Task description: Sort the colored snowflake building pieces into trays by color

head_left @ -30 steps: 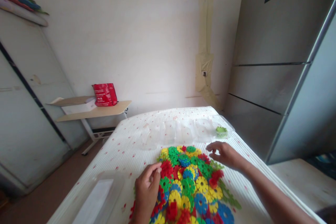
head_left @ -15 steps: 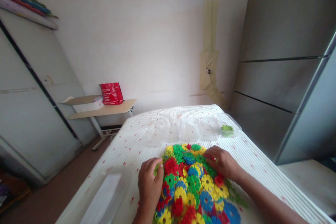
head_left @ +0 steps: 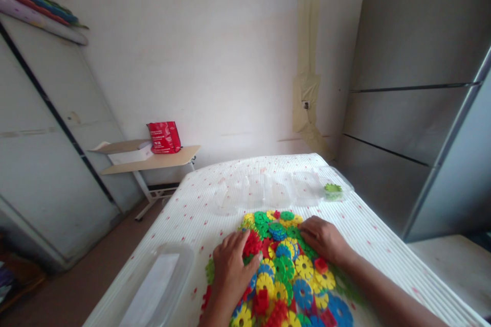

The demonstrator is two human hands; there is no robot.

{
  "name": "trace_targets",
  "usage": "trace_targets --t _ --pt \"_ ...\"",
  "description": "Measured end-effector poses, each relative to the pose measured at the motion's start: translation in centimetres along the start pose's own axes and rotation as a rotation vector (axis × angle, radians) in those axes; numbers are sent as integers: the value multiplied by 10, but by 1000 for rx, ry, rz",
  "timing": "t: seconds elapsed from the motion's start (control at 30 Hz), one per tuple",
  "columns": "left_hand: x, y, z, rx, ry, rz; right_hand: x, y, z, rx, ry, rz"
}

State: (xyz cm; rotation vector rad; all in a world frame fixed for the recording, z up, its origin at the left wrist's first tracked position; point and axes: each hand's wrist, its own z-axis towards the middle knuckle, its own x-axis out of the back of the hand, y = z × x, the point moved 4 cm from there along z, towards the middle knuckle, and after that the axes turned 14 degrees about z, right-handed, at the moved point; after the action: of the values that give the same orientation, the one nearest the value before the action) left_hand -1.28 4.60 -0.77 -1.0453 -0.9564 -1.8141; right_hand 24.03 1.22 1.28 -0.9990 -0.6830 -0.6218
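A heap of notched plastic snowflake discs in red, yellow, green and blue lies on the table in front of me. My left hand rests over the heap's left side, thumb apart from the fingers, touching a cluster of red discs. More green and red pieces show on the outer side of that wrist. At the heap's upper right edge, my right hand lies with its fingers stretched over green discs. Its fingertips are partly hidden among the pieces.
Clear plastic compartments stand in a row behind the heap, with light green discs in the rightmost one. At left lies a clear container with a white sheet. A grey refrigerator stands right, and a small desk with a red bag back left.
My left hand has moved right, from the heap's left edge onto the red discs, uncovering pieces at its outer side. My right hand has barely shifted, its fingers now lying flatter.
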Motion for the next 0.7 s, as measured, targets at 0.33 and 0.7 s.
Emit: trace_targets --t 0.33,0.7 --pt "4 6 -4 -87 -35 -197 -2 2 0 -18 -33 -8" --pt "9 10 -3 -147 110 -393 -4 4 0 -32 -58 -12"
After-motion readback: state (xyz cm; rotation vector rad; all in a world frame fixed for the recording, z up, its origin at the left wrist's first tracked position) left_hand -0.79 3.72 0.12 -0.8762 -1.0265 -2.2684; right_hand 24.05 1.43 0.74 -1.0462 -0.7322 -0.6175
